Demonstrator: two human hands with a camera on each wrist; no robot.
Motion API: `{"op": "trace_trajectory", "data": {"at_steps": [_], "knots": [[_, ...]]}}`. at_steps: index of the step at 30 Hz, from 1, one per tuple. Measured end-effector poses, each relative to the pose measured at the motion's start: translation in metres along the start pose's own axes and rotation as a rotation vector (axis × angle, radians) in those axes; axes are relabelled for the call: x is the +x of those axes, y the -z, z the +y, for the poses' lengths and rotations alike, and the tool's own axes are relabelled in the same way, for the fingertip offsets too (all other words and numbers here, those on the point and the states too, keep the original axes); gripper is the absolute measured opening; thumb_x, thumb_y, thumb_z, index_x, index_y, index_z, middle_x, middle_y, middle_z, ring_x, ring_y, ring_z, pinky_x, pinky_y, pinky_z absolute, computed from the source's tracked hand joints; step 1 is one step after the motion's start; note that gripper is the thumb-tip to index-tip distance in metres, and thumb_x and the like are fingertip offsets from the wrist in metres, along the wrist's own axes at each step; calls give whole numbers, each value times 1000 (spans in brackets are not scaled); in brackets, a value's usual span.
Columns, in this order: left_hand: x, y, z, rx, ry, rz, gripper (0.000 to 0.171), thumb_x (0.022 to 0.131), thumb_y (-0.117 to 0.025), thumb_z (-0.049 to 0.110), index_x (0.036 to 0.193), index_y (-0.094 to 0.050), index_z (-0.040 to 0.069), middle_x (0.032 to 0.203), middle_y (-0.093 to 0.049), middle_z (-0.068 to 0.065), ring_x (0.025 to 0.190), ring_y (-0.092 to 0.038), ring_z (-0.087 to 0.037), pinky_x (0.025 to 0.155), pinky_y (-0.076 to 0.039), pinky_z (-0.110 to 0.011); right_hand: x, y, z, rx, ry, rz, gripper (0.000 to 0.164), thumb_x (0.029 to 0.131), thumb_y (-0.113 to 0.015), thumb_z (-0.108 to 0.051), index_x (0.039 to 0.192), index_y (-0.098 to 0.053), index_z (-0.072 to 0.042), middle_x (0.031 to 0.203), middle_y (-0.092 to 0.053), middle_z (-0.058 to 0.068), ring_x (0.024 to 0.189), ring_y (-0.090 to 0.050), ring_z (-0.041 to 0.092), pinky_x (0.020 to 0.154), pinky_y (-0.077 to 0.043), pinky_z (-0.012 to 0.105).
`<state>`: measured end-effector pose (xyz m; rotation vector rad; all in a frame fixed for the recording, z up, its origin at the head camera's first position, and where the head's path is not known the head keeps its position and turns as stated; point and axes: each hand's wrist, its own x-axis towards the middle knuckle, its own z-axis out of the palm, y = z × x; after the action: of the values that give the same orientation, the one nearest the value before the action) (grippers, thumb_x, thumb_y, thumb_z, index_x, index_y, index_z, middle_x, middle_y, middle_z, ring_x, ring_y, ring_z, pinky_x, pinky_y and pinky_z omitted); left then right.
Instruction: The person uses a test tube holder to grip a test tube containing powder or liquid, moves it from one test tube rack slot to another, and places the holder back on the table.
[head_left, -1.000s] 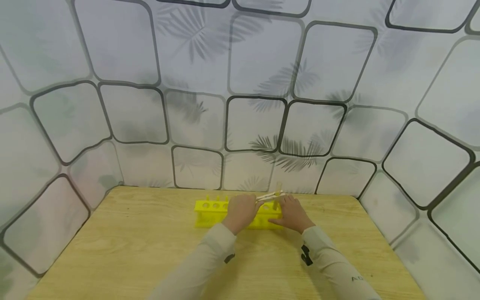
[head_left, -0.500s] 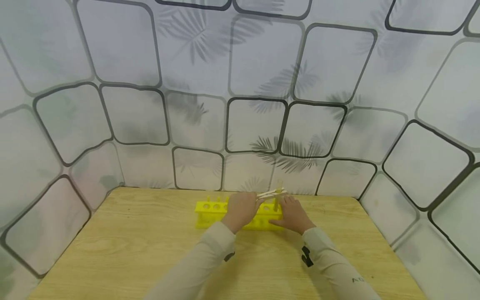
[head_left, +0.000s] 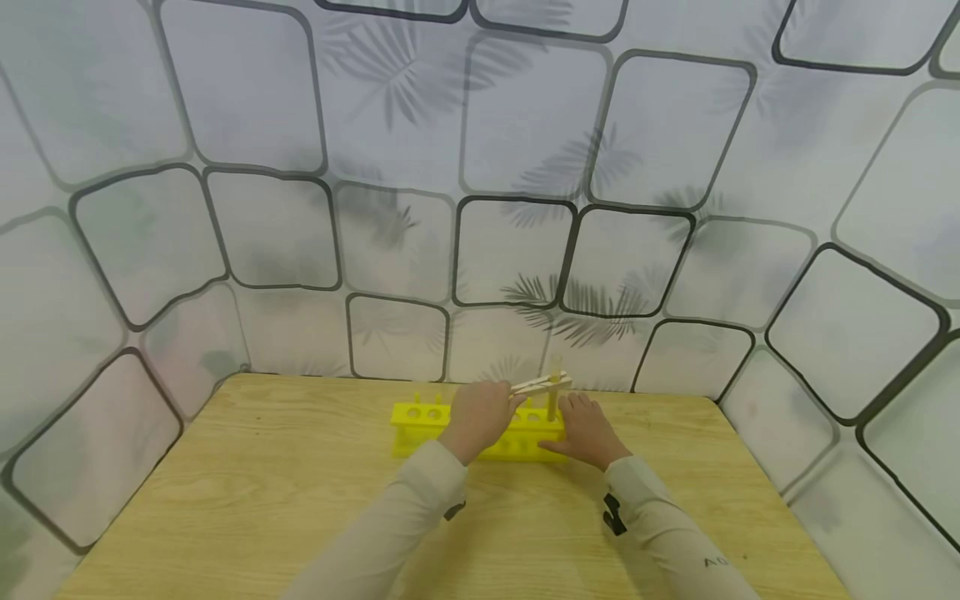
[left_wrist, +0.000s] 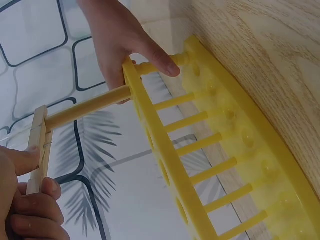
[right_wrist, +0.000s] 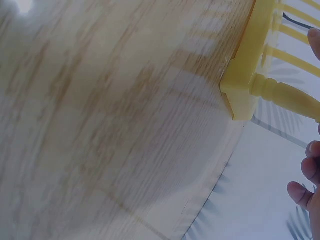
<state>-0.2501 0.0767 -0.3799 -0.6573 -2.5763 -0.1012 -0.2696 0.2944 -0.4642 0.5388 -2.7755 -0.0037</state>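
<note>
A yellow test tube rack [head_left: 420, 414] stands on the wooden table. My left hand [head_left: 480, 417] grips a wooden test tube clamp [left_wrist: 39, 145], thumb on one side and curled fingers on the other. The clamp's far end pinches a test tube [left_wrist: 90, 106] holding brownish liquid. The tube stands upright, most of it above the rack, its lower end at the top plate's right-end hole. My right hand [head_left: 588, 429] grips the rack's right end, thumb in front by the end post, fingers behind the top plate. In the right wrist view only some fingertips [right_wrist: 300, 195] show.
A row of slim yellow pegs [left_wrist: 200, 147] spans the rack, and several round holes [head_left: 423, 412] line its top. The light wooden table [head_left: 262, 483] meets a patterned wall covering [head_left: 397, 250] close behind the rack.
My left hand's clamp and the test tube have risen slightly, so more of the brownish part shows above the rack. The right hand and the rack stay in place.
</note>
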Motion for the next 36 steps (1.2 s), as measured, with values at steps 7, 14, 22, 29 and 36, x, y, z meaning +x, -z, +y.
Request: {"op": "trace_trajectory", "data": {"at_steps": [7,14,22,29,36], "knots": [[-2,1,-5,13,-9,-2,48,94,-49,49,61,-50,14,46,-33,4,38,-30,-10,35,-24,-23,0,0,-1,17,-13,-20,62,69,-73,-60,88,-47,-7,84,-48,9,79,-47,26,66,-39,39],[-2,7,-11,-14,21,-60,46,95,-47,48,64,-51,14,48,-38,3,39,-34,-11,36,-25,-23,0,-1,-2,-5,3,4,63,68,-74,-59,87,-46,-6,82,-47,9,78,-46,26,65,-38,39],[-4,11,-17,12,8,-12,46,93,-52,47,62,-49,13,46,-36,3,38,-28,-9,35,-21,-21,1,-1,-1,-32,-3,-17,67,70,-71,-62,96,-50,-4,89,-50,11,84,-48,27,69,-41,41],[-6,9,-20,-24,27,-26,46,93,-52,46,61,-47,14,46,-28,4,38,-22,-9,36,-16,-21,1,-4,1,-33,-1,-6,68,69,-71,-62,99,-51,-4,89,-50,11,82,-47,26,68,-41,41],[-8,9,-20,-34,45,-36,47,94,-50,47,62,-48,13,47,-29,3,39,-24,-10,36,-18,-22,-1,-5,3,-46,15,18,66,69,-72,-61,102,-52,-8,91,-53,9,85,-50,25,70,-41,42]]}}
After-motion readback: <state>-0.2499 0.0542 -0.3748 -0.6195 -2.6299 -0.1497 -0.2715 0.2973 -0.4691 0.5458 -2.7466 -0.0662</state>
